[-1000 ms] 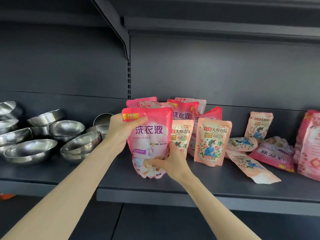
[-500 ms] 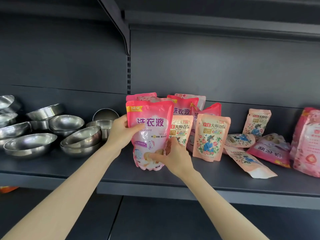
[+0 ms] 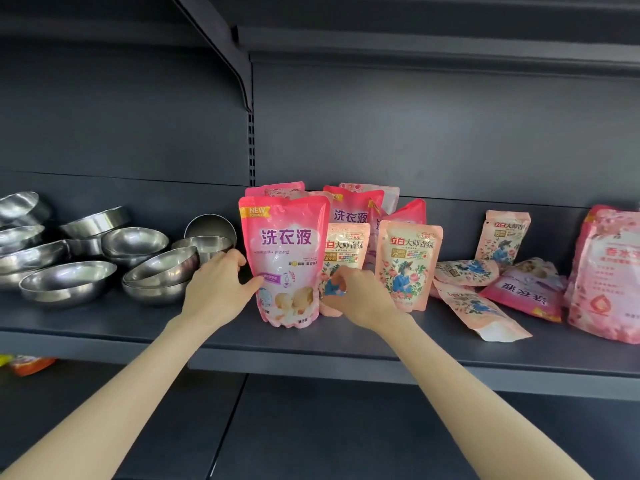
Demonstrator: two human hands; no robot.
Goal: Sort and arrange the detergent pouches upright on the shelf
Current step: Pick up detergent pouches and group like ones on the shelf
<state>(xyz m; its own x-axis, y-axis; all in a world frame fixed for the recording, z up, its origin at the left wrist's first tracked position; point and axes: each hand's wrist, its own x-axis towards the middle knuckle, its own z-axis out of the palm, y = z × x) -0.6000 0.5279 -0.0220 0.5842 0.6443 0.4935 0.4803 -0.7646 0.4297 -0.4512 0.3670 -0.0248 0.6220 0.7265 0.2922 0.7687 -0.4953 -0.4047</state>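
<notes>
both arms reach to the shelf (image 3: pixel 294 344). left hand (image 3: pixel 221 289) holds the upright pink pouch (image 3: pixel 287 258) by its left edge, thumb in front; right hand (image 3: pixel 356 296) curls round the small flowered pouch (image 3: pixel 346 247).

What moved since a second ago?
The big pink detergent pouch came down to stand on the dark grey shelf. The left hand slid from its top to its side; the right hand left its bottom and grips the small peach flowered pouch beside it. The steel bowls stayed put.
</notes>
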